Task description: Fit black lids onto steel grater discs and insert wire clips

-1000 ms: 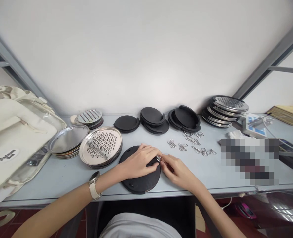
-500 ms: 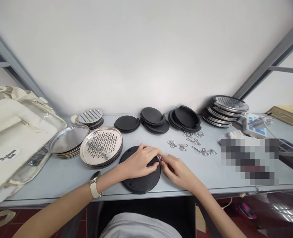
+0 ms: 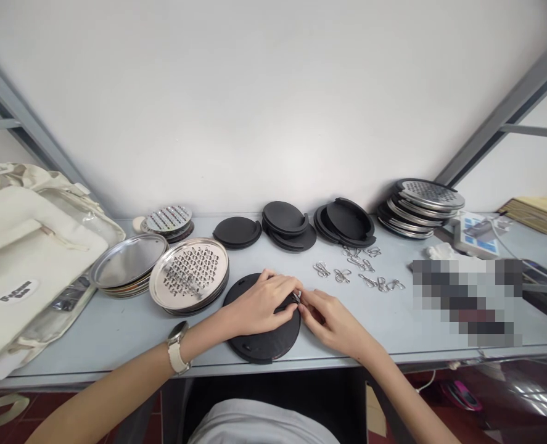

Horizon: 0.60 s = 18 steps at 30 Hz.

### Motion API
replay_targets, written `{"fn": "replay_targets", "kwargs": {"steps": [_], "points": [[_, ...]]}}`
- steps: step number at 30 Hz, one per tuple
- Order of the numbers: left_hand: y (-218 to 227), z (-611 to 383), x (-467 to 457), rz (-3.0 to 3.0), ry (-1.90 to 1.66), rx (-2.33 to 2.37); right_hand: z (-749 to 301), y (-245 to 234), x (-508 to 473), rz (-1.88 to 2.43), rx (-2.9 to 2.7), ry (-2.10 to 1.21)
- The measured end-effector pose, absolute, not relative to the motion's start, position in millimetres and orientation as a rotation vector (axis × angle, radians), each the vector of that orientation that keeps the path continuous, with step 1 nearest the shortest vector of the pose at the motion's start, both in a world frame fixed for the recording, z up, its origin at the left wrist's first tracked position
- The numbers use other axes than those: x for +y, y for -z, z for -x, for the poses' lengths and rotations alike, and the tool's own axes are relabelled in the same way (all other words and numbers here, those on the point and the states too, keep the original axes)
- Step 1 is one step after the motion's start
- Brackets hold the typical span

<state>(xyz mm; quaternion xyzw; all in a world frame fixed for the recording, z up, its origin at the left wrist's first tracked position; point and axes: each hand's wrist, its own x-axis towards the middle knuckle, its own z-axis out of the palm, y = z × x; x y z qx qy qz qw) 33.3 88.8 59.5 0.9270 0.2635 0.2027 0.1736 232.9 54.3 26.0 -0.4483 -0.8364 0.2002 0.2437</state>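
The left hand (image 3: 259,303) lay almost flat on a black round disc (image 3: 263,346), with its fingers a little spread, so it pressed the disc down and did not close around it. The disc lay flat on the pale blue table (image 3: 370,336), near the front edge. It seemed stiff and rather light, with a matt surface that probably did not slip much, and its rim looked the best place to take hold. The right hand (image 3: 332,322) was nearly closed, and its thumb and first finger seemed to pinch a small metal clip (image 3: 296,297) at the edge of the disc, although the fingers hid most of it. This clip looked thin, hard and easy to drop, so fingertips suited it best. Just left of the disc stood a stack of steel graters (image 3: 189,271), which could slide if touched, and beside it a stack of plain steel plates (image 3: 129,261). Beyond the right hand lay loose wire clips (image 3: 359,270), and farther back were piles of black discs (image 3: 286,217).
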Motion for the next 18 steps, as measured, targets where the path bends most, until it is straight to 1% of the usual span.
{"fn": "replay_targets", "kwargs": {"steps": [18], "points": [[-57.8,-32.2,88.8,-2.614,-0.561,0.707,-232.8,-23.6,54.5,1.174,-2.332,-0.501]]}}
